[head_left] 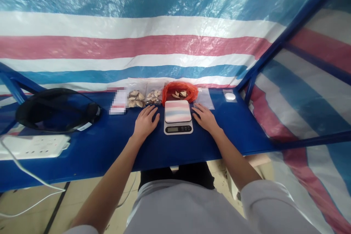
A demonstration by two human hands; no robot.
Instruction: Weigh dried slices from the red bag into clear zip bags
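A digital kitchen scale (177, 113) with a shiny, reflective top lies on the blue table between my hands. To its left my left hand (146, 120) rests flat on the table, fingers apart and holding nothing. My right hand (205, 117) lies on the other side, also open, its fingertips close to the scale's edge. Just behind the scale sits a red plastic bag (192, 89), its mouth open on several pale, dried-looking pieces (181, 94). Two clear bags with similar pieces, a left one (136, 98) and a right one (154, 96), lie beyond my left fingertips.
A clear flat bag (205, 98) and a small packet with a white round item (229, 96) are at the back right. Left are a blurred-out card (118, 101), a black head strap (57, 111) and a white power strip (35, 146). Blue frame bars (290, 36) stand right.
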